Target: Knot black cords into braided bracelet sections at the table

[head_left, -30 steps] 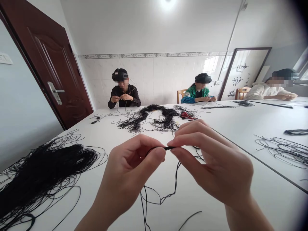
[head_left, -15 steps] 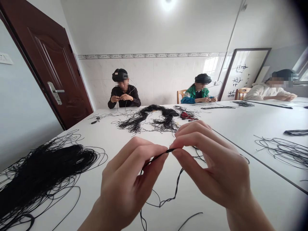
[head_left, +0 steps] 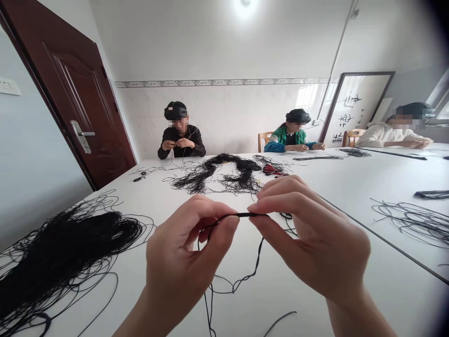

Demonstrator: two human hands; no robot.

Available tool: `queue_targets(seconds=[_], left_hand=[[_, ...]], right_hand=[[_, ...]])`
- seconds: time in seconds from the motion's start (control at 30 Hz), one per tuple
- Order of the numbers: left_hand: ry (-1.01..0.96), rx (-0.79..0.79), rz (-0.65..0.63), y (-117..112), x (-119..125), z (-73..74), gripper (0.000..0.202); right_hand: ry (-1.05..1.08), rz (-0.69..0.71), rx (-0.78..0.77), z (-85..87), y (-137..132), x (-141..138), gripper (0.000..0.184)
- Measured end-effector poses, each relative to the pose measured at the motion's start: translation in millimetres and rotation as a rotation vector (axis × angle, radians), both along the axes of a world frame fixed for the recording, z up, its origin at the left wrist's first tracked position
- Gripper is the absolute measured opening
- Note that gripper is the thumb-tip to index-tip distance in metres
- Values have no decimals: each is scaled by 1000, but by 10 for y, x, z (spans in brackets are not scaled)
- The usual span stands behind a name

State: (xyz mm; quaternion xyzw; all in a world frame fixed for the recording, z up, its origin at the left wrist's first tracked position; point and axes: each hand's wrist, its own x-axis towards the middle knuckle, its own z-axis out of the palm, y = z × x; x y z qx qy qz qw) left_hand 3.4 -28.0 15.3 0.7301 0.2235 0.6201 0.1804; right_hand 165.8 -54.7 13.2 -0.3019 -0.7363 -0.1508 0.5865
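Between my two hands a short stretch of braided black cord runs nearly level above the white table. My left hand pinches it between thumb and forefinger on one side. On the other side my right hand pinches it the same way, a small gap away. Loose strands hang down from my left hand. A twisted length of the cord droops below my right hand toward the tabletop. The fingers hide part of the cord.
A big heap of black cord lies at left. More cord spreads mid-table, beside red-handled scissors. Small black scissors lie far left. Coils rest at right. Three people sit across the table, hands at their own work.
My fingertips have moved slightly apart, showing more braided cord between them. The cord is now more level. My left thumb and fingers have shifted their grip.
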Motion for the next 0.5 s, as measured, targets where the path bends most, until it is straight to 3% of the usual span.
queue_targets(seconds=[0.17,0.37,0.43,0.5], left_hand=[[85,61,-28,53,-49,-12,18],[165,181,-24,158,-61,-68,16],[203,117,-54,195,-65,-66,11],[271,-47,-114,242,-79,-52,15]], right_hand=[[-2,9,-36,-5,-6,-3,18],[-79,-136,3,-15,16,0,15],[-98,-165,30,-18,34,3,14],[-107,-204,47,-21,61,7,14]])
